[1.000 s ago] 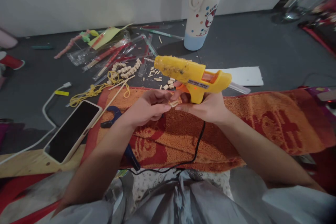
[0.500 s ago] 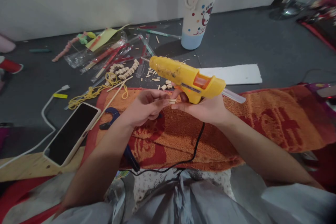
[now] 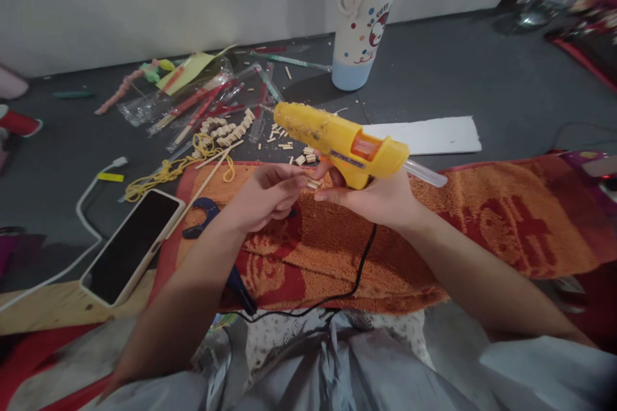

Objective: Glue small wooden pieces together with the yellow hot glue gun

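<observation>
Between hands [image 3: 263, 200], partly hidden wood pieces [image 3: 313, 184]

Towel [image 3: 332, 250]: along the table's [image 3: 482, 70] front
Phone [image 3: 132, 247]: on my feed, left of the towel
Bottle [image 3: 359, 45]: behind the glue gun [image 3: 322, 127]
Yarn [image 3: 166, 172]: I see it just behind the phone

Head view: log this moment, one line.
left hand: pinching small wooden pieces | right hand: gripping yellow glue gun | beneath hands: orange towel

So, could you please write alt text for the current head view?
A person's right grip holds a glue gun, the left grip small wooden bits, over an orange towel; phone at left, bottle behind.
</observation>
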`<state>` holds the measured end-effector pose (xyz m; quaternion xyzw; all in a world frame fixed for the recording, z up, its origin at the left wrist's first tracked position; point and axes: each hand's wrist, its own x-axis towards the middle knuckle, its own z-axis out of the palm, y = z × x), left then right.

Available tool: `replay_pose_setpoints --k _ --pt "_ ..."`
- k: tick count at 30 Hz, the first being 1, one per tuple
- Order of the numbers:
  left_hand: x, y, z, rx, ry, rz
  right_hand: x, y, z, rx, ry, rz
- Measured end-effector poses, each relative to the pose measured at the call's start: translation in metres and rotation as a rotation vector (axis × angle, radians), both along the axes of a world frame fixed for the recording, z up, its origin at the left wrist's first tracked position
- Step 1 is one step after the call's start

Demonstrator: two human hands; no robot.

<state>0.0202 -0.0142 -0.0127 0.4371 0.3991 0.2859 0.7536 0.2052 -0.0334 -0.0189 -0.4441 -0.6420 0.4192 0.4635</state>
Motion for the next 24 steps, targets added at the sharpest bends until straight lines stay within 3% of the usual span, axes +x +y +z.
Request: replay_pose_setpoints --k 13,18,24 --pt "0.0022 -0.0001 -0.0011 0.132 0.093 0.032 0.0013 0.0014 -0.0076 -0.007 -0.162 -0.052" --pt "0.0006 0.0001 -0.0004 0.089 0.037 0.054 0.0019 0.0014 -0.0080 -0.004 -0.179 -0.089" --pt "0.0015 -0.0010 0.0028 0.013 0.020 -0.033 0.0009 0.0032 -0.0070 0.065 -0.156 -0.072"
